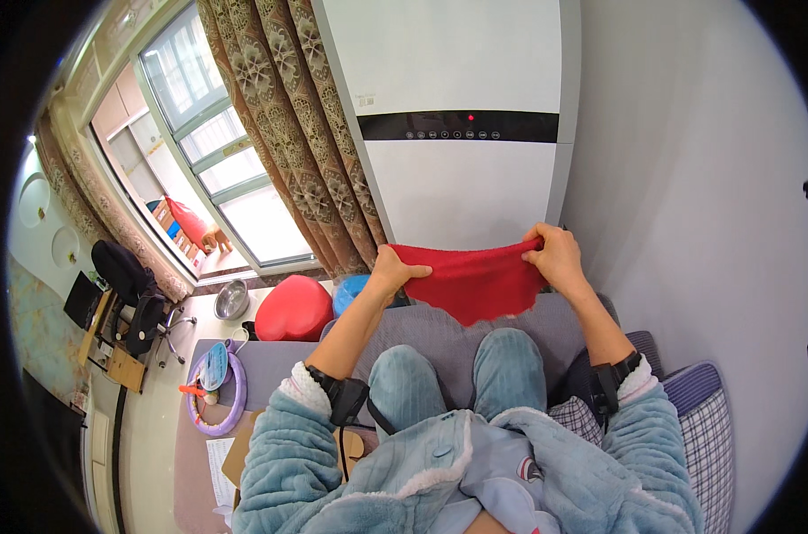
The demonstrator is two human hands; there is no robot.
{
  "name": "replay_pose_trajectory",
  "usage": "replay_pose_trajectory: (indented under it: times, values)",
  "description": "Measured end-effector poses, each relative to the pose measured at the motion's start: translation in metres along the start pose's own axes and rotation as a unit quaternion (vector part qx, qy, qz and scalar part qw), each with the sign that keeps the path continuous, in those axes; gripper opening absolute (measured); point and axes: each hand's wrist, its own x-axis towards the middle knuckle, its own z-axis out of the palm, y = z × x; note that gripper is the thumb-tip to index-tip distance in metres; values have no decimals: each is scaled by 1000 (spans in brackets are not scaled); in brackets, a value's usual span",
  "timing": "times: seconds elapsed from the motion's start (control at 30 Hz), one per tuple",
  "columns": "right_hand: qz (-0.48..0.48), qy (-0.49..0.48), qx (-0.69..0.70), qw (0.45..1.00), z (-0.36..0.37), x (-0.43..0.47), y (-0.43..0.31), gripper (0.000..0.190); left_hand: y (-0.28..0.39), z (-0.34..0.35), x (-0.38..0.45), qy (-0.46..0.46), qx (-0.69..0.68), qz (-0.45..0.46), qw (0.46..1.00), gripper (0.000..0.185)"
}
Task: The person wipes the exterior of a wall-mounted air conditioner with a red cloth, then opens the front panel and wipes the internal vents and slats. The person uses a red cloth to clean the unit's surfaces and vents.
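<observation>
A piece of red cloth point(474, 284) is stretched out in the air between my hands, its top edge nearly straight and its lower edge uneven. My left hand point(398, 272) pinches its left end, thumb in front. At its right end, my right hand point(555, 259) grips the upper corner between thumb and fingers. The cloth hangs above my raised knees, in front of a grey sofa cushion point(404, 327) and the lower part of a white appliance point(471, 193) with a black control strip.
A red heart-shaped seat point(294, 308) and a metal basin point(232, 300) are on the floor to the left. A purple ring point(237, 394) lies on the sofa beside papers point(220, 467). Patterned curtains point(290, 120) hang by the glass door; plaid cushions point(708, 447) rest at right.
</observation>
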Motion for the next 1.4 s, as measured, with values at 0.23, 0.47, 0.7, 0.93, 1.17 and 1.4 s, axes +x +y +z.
replay_pose_trajectory:
  times: [0.23,0.47,0.7,0.93,1.17,1.4]
  values:
    - [-126,69,123,982,11,11,7,18,20,-12,3,-41,108,-69,991,52]
    - [-23,30,191,981,1,14,-1,23,10,-8,1,-249,84,-28,964,32]
    - [75,20,63,995,25,8,21,37,-4,22,-8,-95,465,147,868,20]
    - [29,-93,319,943,61,-33,-15,32,12,77,-18,-190,-183,-142,954,28]
    - [132,-2,537,833,57,-53,28,28,22,100,8,-251,-48,157,954,20]
    - [209,65,525,822,23,-103,108,26,44,114,70,91,431,504,743,12]
